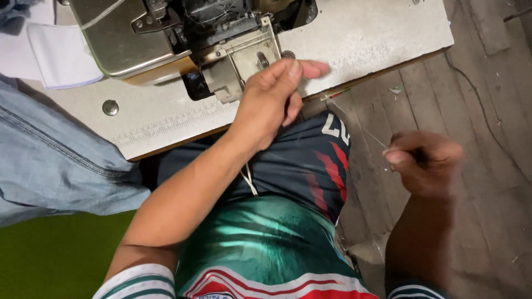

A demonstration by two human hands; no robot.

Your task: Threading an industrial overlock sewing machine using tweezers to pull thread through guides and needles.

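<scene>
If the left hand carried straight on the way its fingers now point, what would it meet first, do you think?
The left hand points toward the right along the table edge. Its fingertips already rest by the sewing machine base. Further on lies only the bare grey table top, so the way looks free, though depth is hard to judge.

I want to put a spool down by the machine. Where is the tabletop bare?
Bare tabletop lies right of the sewing machine, out to the far right corner. A narrower strip runs along the near edge, past the metal knob. It is crowded at the machine's plate, where the left hand reaches, and at left under denim fabric.
</scene>
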